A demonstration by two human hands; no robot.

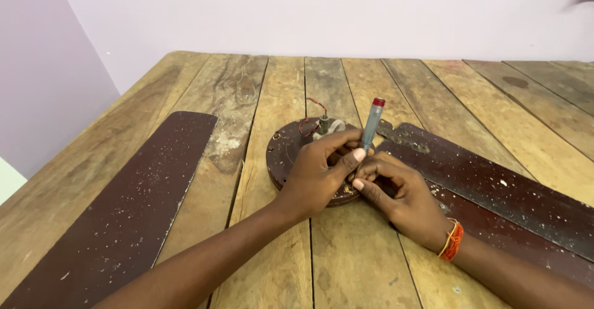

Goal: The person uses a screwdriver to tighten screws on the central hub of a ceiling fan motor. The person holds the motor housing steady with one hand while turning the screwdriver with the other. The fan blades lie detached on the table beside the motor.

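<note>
Left hand (318, 176) closed round screwdriver (372, 125), upright over motor hub (291, 151); right hand (402, 201) pinched at tip. Best kept vertical, blades (124, 216) flanked hub.

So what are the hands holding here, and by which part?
Both hands, left hand and right hand, pinch the lower shaft of an upright blue-handled, red-capped screwdriver over the round dark-brown fan motor housing.
</note>
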